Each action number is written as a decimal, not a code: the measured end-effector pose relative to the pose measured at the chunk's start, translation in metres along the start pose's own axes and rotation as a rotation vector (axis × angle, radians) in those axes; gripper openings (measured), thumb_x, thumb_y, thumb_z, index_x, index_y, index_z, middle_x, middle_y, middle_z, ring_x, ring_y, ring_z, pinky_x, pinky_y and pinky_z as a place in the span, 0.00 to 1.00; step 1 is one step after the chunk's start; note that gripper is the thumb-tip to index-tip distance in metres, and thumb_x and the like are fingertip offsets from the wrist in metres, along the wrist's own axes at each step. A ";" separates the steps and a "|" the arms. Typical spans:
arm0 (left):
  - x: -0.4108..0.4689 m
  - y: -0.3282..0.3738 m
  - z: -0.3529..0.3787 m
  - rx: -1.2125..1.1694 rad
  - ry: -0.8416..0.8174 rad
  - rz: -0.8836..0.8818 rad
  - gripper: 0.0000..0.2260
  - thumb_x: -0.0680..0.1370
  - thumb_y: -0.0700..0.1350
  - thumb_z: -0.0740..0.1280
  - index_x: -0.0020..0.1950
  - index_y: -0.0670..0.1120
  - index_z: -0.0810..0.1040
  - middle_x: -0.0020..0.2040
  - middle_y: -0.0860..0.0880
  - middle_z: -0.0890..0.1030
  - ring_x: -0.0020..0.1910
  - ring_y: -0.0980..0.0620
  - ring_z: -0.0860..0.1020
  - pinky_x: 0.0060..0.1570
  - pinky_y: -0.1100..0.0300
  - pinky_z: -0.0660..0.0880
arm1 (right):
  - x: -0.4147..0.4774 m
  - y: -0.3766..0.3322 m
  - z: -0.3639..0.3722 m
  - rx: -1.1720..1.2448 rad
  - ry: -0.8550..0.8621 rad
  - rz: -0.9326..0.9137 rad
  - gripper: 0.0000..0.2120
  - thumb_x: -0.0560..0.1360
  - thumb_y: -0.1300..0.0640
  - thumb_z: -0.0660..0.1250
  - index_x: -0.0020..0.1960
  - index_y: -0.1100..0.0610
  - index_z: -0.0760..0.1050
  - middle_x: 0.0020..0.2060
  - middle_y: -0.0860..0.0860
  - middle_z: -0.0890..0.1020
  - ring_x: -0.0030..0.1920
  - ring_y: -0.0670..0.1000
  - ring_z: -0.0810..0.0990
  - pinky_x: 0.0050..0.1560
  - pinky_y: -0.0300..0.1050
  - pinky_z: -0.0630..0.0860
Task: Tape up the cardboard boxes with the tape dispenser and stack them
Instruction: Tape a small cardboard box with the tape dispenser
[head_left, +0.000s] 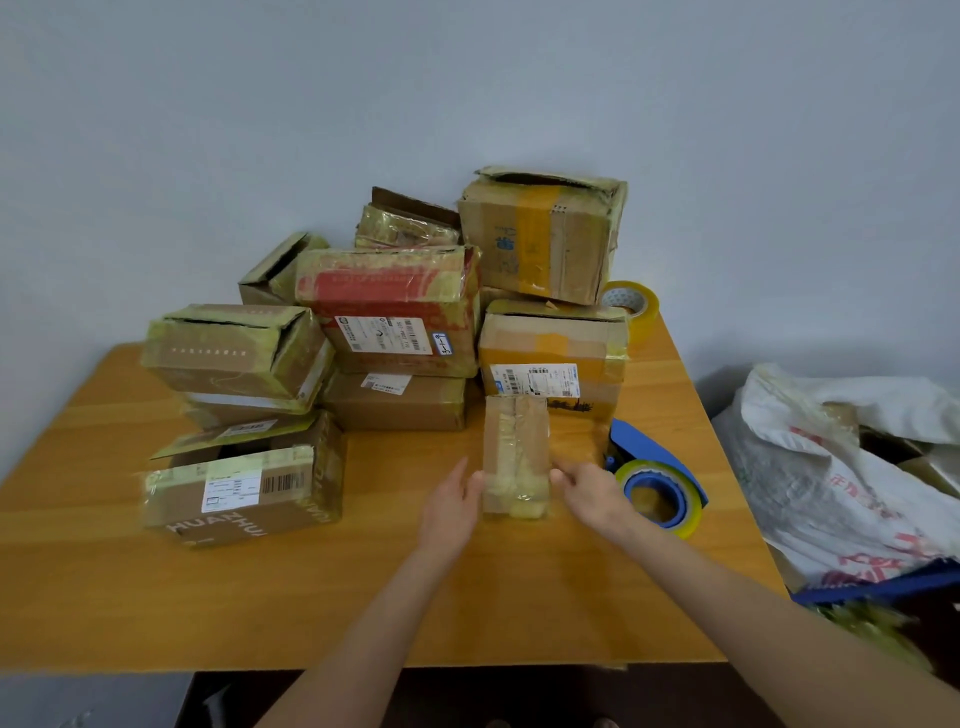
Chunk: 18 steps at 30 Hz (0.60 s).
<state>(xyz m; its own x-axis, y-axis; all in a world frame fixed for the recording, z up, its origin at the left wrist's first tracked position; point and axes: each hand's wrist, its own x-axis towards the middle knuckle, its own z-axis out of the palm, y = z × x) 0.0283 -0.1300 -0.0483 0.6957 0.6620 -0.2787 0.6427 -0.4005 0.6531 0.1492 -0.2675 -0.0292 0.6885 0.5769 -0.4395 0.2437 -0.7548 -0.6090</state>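
The box (516, 457) sits mid-desk (363, 597), the dispenser (655, 480) just right of it. The left hand (451, 501) lies flat against its left side. The right hand (592, 493) touches its right side, its grip too blurred to tell.

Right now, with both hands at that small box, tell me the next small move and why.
Probably lift the small box and set it on the stack behind. Tape already seems to run along its top, the left hand and right hand flank it, and the tape dispenser lies unheld beside it.
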 end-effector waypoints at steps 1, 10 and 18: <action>-0.003 -0.004 -0.003 -0.005 0.064 0.016 0.21 0.82 0.53 0.57 0.72 0.44 0.68 0.64 0.48 0.76 0.62 0.50 0.75 0.58 0.58 0.74 | -0.002 0.005 -0.004 -0.001 0.043 -0.018 0.21 0.83 0.50 0.58 0.73 0.56 0.67 0.54 0.55 0.81 0.54 0.54 0.79 0.49 0.44 0.74; -0.012 -0.009 0.005 -0.201 0.058 0.083 0.14 0.73 0.44 0.73 0.56 0.48 0.75 0.38 0.54 0.82 0.39 0.59 0.80 0.41 0.69 0.75 | -0.013 0.012 0.007 0.096 0.062 -0.202 0.29 0.76 0.58 0.70 0.75 0.49 0.65 0.34 0.45 0.79 0.36 0.43 0.80 0.40 0.33 0.76; -0.003 0.003 -0.006 0.196 -0.011 0.159 0.26 0.72 0.53 0.73 0.67 0.48 0.71 0.43 0.54 0.79 0.39 0.59 0.76 0.37 0.70 0.71 | -0.008 -0.004 0.002 -0.338 0.055 -0.220 0.20 0.76 0.47 0.69 0.66 0.48 0.71 0.50 0.50 0.83 0.50 0.53 0.81 0.51 0.48 0.79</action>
<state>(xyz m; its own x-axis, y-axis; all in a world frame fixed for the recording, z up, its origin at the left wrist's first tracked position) 0.0260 -0.1296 -0.0411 0.7958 0.5744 -0.1916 0.5741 -0.6150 0.5406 0.1420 -0.2687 -0.0247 0.6282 0.7253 -0.2816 0.5939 -0.6808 -0.4287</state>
